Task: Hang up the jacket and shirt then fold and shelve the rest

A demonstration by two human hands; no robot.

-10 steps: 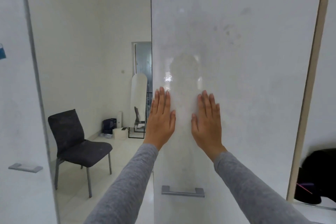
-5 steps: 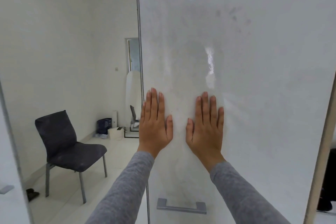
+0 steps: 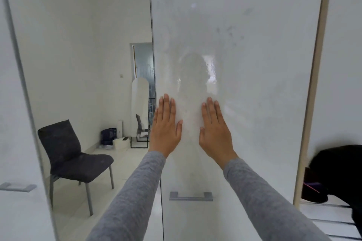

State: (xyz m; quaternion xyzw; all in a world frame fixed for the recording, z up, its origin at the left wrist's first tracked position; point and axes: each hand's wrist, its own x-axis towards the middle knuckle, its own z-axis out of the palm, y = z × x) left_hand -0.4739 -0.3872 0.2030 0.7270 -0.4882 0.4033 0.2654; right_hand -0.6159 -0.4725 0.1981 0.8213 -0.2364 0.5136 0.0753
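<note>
A glossy white wardrobe door (image 3: 254,55) fills the middle of the head view. My left hand (image 3: 166,129) and my right hand (image 3: 215,133) both press flat on it side by side, fingers straight and pointing up, holding nothing. A grey bar handle (image 3: 191,196) sits on the door below my hands. Past the beige upright (image 3: 311,103) at the right, a black garment (image 3: 337,170) lies in the open part of the wardrobe, only partly visible. No jacket or shirt can be told apart.
Left of the door edge a room shows, with a dark grey chair (image 3: 70,154), a tall white mirror (image 3: 139,103) and small boxes (image 3: 115,139) on the floor; whether reflection or opening I cannot tell. Another white panel with a handle (image 3: 17,187) is far left.
Both hands stay flat on the door. The view swung right and then back left, so the black garment at the right edge shows more again than half a second ago.
</note>
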